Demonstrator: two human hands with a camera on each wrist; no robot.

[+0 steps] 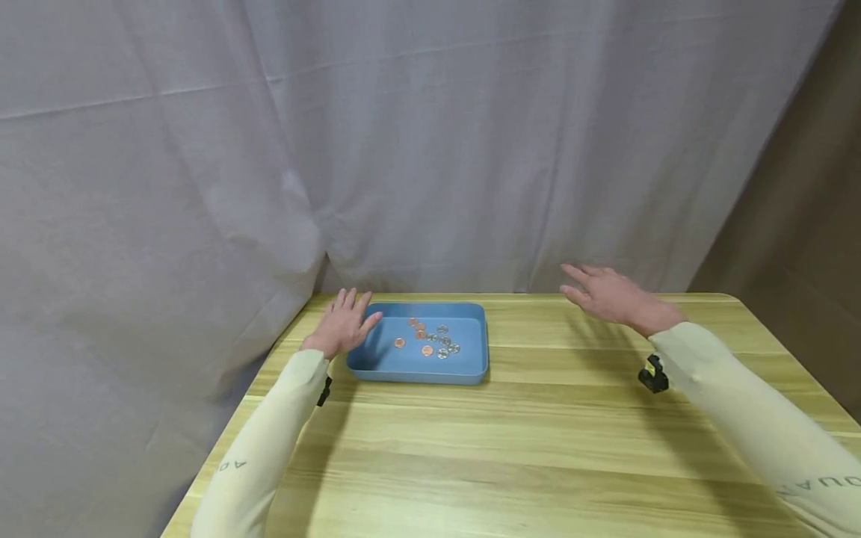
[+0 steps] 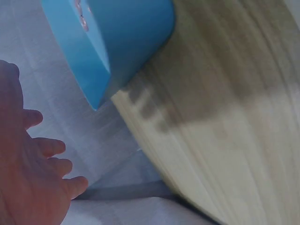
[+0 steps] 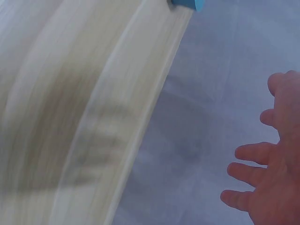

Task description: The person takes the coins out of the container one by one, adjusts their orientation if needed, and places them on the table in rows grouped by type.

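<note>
Your left hand (image 1: 341, 326) lies at the 9 o'clock end of the blue tray (image 1: 403, 368), fingers (image 1: 350, 300) straight and slightly spread, thumb tip at the tray's left rim; whether it actually touches the rim cannot be told from the head view; the left wrist view shows the same hand with fingers apart and holding nothing, the tray's corner just beyond it. The tray sits on the wooden surface (image 1: 538, 433) toward 11 o'clock from centre, near the far edge; inside it lies a loose scatter of coins (image 1: 430, 340), some copper-coloured, some silver, gathered mostly in the right half. Your right hand (image 1: 608, 295) hovers above the surface at about 1 o'clock, well apart from the tray, palm down, fingers (image 1: 575, 274) extended and spread, holding nothing; the right wrist view agrees, though it is motion-blurred. Both arms wear pale yellow sleeves (image 1: 740, 403); a small black strap fitting (image 1: 654, 376) shows at the right wrist. A grey cloth backdrop (image 1: 336, 149) hangs behind the surface from 9 to 2 o'clock.
</note>
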